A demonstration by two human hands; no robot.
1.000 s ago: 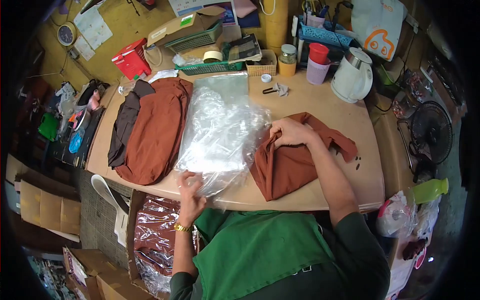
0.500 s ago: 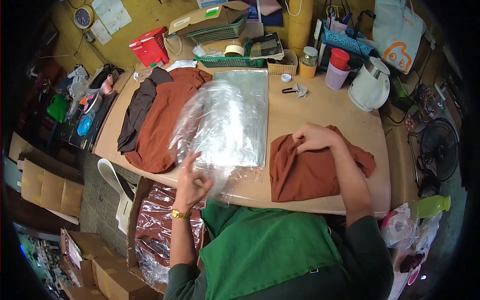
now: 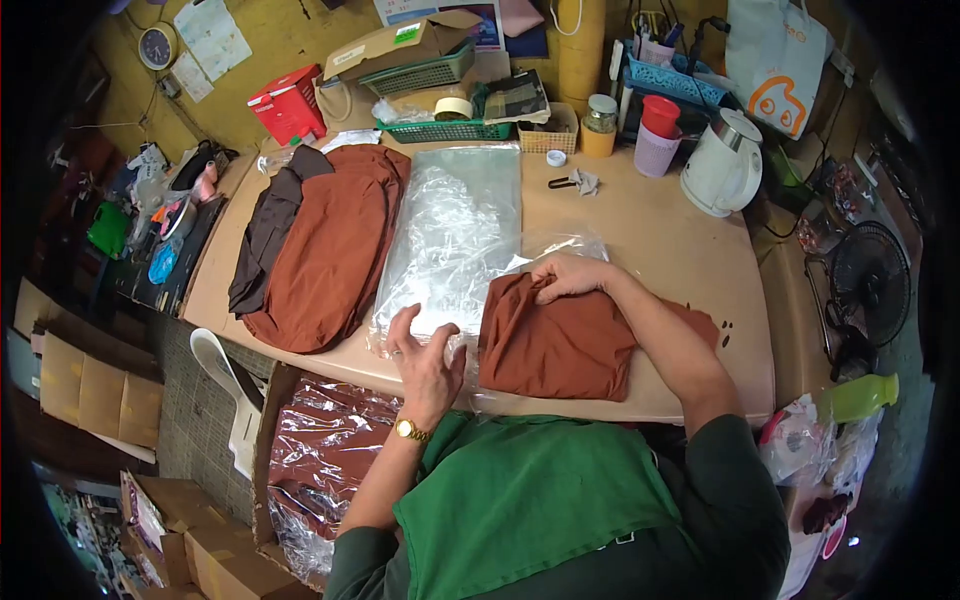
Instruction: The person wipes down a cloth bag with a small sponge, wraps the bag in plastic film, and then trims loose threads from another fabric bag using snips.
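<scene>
A folded rust-brown garment (image 3: 560, 345) lies near the front edge of the table, right of centre. My right hand (image 3: 572, 278) is closed on a bunched fold at its upper left. My left hand (image 3: 428, 368) is open, fingers spread and curved, just left of the garment and over clear plastic; nothing shows in its grasp. Behind the garment, part of a clear plastic bag (image 3: 575, 243) sticks out, and the garment covers the rest. Flat clear bags (image 3: 450, 215) lie in the middle of the table, glossy with glare.
More rust-brown garments (image 3: 335, 230) and a dark garment (image 3: 268, 235) lie at the left. Along the back stand a green basket (image 3: 440, 131), a jar (image 3: 600, 128) and a white kettle (image 3: 722, 165). A carton with plastic-wrapped brown items (image 3: 325, 440) sits below the front edge.
The clear bag that was lifted and blurred by my left hand now lies partly under the garment. My right hand has brought the garment left; my left hand's fingers have spread.
</scene>
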